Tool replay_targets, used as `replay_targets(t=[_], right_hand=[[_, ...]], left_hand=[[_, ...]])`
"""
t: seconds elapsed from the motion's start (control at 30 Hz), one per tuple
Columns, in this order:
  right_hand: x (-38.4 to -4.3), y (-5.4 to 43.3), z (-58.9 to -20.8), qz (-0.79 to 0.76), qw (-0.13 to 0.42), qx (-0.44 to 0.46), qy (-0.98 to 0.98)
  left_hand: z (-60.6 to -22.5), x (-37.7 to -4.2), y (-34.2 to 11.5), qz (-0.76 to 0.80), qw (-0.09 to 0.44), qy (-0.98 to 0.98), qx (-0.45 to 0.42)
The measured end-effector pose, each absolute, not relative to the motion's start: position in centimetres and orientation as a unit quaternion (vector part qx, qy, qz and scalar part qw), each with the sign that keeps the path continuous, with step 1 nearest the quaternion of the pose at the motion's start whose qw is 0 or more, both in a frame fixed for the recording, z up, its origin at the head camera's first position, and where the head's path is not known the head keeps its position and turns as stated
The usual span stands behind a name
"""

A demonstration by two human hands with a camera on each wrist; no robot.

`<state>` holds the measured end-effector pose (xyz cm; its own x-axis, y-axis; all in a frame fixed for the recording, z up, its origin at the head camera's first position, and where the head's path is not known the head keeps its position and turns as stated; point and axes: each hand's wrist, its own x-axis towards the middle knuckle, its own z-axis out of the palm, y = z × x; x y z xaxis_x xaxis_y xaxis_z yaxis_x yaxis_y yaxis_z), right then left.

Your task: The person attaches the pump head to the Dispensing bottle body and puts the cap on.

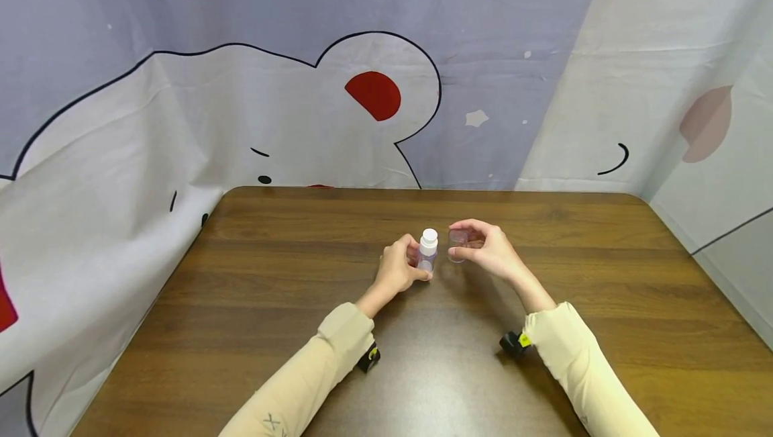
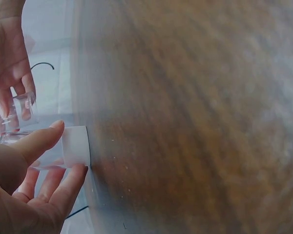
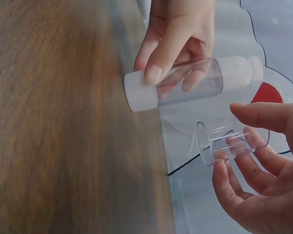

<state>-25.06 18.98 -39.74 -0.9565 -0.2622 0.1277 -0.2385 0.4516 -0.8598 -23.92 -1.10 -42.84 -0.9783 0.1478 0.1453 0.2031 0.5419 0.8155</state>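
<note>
My left hand (image 1: 398,266) grips a slim clear bottle (image 3: 188,85) with a white base (image 3: 140,91) and a white top (image 1: 429,239). The bottle stands upright, its base close to the table. In the right wrist view the thumb lies along the bottle's lower part and the fingers wrap behind it. Just to the right, my right hand (image 1: 492,249) holds a clear, hollow cap (image 3: 229,145) with a flared rim. Thumb and fingers are on opposite sides of this cap, which is apart from the bottle. The left wrist view shows the cap (image 2: 22,109) beyond the bottle.
Both hands work over the far half of a brown wooden table (image 1: 272,276). Behind it hangs a grey and white printed curtain (image 1: 290,108). Black wrist devices (image 1: 514,343) sit under both sleeve cuffs, close above the tabletop.
</note>
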Motion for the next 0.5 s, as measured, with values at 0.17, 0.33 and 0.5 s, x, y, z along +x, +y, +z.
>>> replay_targets(t=[0.17,0.33,0.5], right_hand=[[-24.89,18.79,-39.62,-0.508,0.005,-0.149,0.849],[-24.74,18.47,-39.34,-0.513,-0.01,-0.153,0.845],[-24.7,18.11,-38.96,-0.527,-0.02,-0.149,0.836]], left_hand=[[-42.89,-23.93,-1.1,-0.471,0.027,-0.876,-0.102],[-42.92,-23.89,-1.09,-0.471,0.023,-0.876,-0.099],[-42.92,-23.9,-1.11,-0.472,0.024,-0.876,-0.097]])
